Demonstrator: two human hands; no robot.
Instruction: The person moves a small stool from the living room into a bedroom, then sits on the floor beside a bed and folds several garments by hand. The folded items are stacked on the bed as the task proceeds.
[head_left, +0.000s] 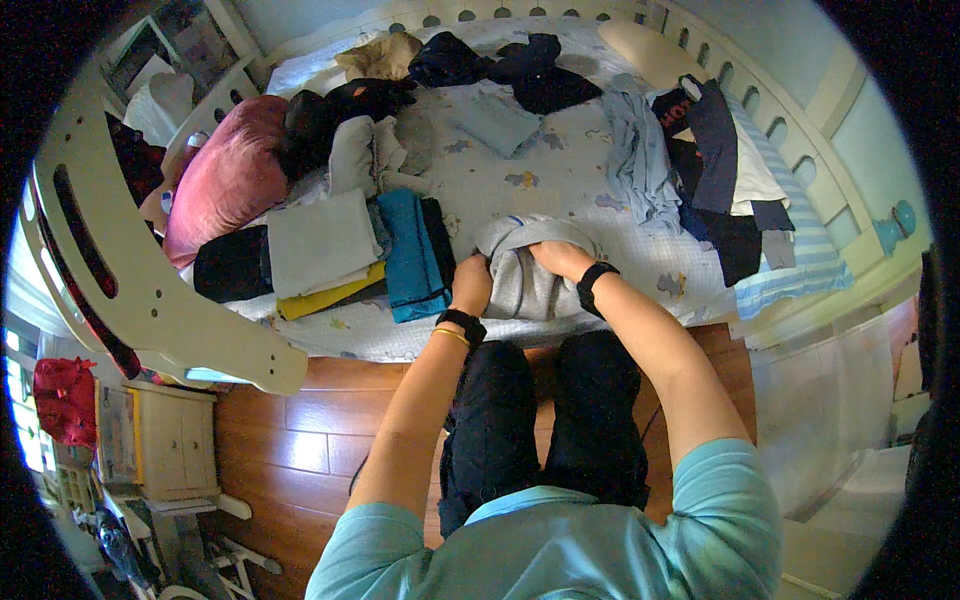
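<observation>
A light grey garment (521, 289) lies bunched on the bed's near edge, right before my knees. At its left side, my left hand (472, 285) grips the cloth, its fingertips partly hidden. My right hand (559, 259) reaches into a fold at the top of the garment; the fabric covers its fingers, so I cannot see what they hold. Just left of my left hand lie a folded teal garment (411, 255) and a dark folded one (437, 232) beside it. Both wrists wear black bands.
Folded clothes, with a grey piece (322, 240) on top, lie left near a pink cushion (232, 172). Dark clothes (450, 60) sit along the far side. A light blue garment (637, 150) and a mixed pile (712, 150) lie right. A white bed rail (172, 300) curves at left.
</observation>
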